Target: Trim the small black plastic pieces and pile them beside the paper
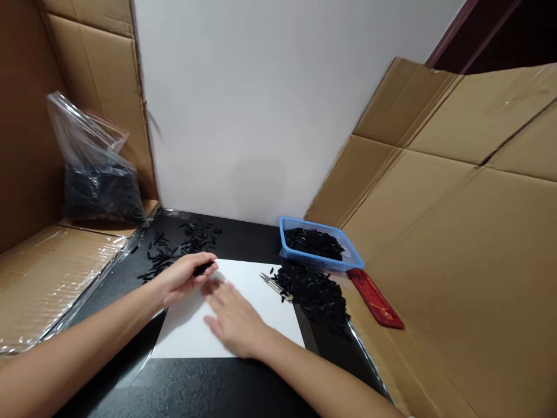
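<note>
My left hand (pixel 187 277) is curled around several small black elongated pieces (pixel 203 268), over the left part of a white sheet (pixel 261 325). Fingers of my right hand (pixel 235 319) are stretched out and a little blurred, low over the sheet beside the left hand; nothing shows in them. Just beyond my left hand, more black pieces (pixel 195 237) lie scattered on the dark tabletop. A dense heap of them (pixel 315 296) covers the sheet's right edge. Small pointed metal snips (pixel 276 287) lie on the sheet against that heap.
A blue plastic basket (pixel 322 264) holding black pieces stands behind the heap. To its right lies a flat red object (pixel 378 302). A clear bag (pixel 102 188) of dark contents sits at the far left. Cardboard walls (pixel 452 220) flank the table, with a pale wall behind.
</note>
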`<state>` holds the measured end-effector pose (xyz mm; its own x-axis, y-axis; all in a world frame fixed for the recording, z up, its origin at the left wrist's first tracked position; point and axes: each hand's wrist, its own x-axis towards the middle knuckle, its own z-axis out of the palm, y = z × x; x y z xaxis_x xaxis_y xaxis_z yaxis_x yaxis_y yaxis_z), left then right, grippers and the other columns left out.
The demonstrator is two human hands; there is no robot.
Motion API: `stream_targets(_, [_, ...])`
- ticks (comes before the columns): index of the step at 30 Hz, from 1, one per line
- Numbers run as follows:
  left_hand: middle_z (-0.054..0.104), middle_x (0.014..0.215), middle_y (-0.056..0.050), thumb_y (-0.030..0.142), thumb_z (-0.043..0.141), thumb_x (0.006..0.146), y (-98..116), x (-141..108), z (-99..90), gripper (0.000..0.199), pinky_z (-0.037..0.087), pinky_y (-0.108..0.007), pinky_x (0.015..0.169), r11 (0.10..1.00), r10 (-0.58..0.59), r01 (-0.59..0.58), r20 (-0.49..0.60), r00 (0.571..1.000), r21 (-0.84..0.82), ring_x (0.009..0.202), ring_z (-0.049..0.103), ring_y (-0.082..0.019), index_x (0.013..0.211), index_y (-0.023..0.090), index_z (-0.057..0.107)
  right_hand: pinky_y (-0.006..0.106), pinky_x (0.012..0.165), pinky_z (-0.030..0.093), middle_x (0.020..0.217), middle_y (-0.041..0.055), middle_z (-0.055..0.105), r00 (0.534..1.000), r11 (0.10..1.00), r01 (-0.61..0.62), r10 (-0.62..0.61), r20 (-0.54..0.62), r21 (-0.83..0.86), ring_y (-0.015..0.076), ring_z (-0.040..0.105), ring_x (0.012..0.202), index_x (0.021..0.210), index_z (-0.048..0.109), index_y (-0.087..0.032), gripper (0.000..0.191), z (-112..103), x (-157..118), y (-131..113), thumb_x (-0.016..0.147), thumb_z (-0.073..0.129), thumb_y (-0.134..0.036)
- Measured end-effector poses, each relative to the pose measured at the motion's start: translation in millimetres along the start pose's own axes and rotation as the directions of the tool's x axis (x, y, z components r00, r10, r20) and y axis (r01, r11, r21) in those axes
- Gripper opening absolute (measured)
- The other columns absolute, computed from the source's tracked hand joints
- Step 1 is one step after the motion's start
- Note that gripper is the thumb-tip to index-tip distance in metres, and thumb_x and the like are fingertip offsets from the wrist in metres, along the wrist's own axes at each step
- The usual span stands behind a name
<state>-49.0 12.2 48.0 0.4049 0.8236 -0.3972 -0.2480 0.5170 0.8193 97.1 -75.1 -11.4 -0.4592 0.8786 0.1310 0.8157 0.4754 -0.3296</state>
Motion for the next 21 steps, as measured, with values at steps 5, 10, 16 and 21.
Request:
stream_targets(5, [0.065,0.072,-0.006,0.002,0.06,0.081,-24.4,-9.7,1.7,0.013,0.047,-0.012,0.049,1.0,0.005,-0.005,0.043,0.999,0.013,0.058,0.059,-0.007,0.084,0.011,0.069,0.056,0.11,0.022,0.132,0.0205,0.057,0.9,0.955,-0.296,0.283,-0.332,0.012,0.0324,0.042,0.13,0.123,0.06,-0.008,0.039,-26.0,2.7,60.5,0.093,0.037,-0.021])
stream_targets(10, [0.067,0.075,-0.005,0.018,0.062,0.085,-42.6,-0.7,1.4,0.012,0.042,-0.015,0.049,0.999,0.042,-0.044,0.081,0.996,0.026,0.051,0.049,-0.005,0.093,0.012,0.069,0.036,0.077,0.047,0.085,0.0063,0.066,0.857,0.931,-0.069,0.239,-0.456,0.359,0.022,0.061,0.081,0.098,0.066,-0.023,0.027,-30.9,9.5,51.5,0.095,0.039,-0.02])
stream_targets(16, [0.058,0.063,0.002,0.033,0.068,0.081,-52.2,15.3,2.8,0.025,0.031,-0.015,0.049,0.986,0.13,-0.14,0.105,0.986,0.088,0.051,0.041,-0.005,0.097,0.014,0.069,0.03,0.067,0.044,0.086,0.0031,0.055,0.887,0.844,-0.017,0.26,-0.382,0.536,0.0177,0.053,0.072,0.095,0.066,-0.022,0.012,-6.1,25.7,36.9,0.086,0.058,-0.019])
stream_targets(21, [0.061,0.071,0.002,0.037,0.067,0.08,-54.9,19.8,4.5,0.033,0.038,-0.019,0.057,0.991,0.075,-0.081,0.057,0.996,0.109,0.056,0.045,-0.007,0.107,0.018,0.066,0.028,0.062,0.042,0.085,0.0022,0.055,0.912,0.795,-0.033,0.272,-0.307,0.606,0.016,0.051,0.068,0.089,0.07,-0.024,0.011,-7.5,26.3,52.1,0.087,0.06,-0.021])
